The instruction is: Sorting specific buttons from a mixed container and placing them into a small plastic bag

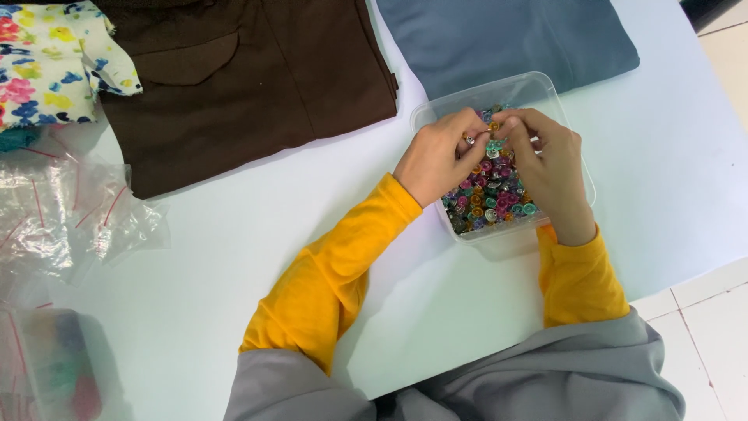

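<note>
Grip: my left hand (438,156) and right hand (545,168) pinch 1 tiny snap (491,145) between their fingertips.
Where: over the clear tub (538,86) of coloured snaps, near the table's (234,273) far right edge.
Risk: I reckon it slips and vanishes among the others.
Axis: too small, cannot tell.

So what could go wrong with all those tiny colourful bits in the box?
The clear box sits near the table's edge, so a nudge from the left hand or right hand might tip it and scatter the small colourful snap buttons onto the floor. A piece pinched between the fingertips could also slip and roll away.
</note>
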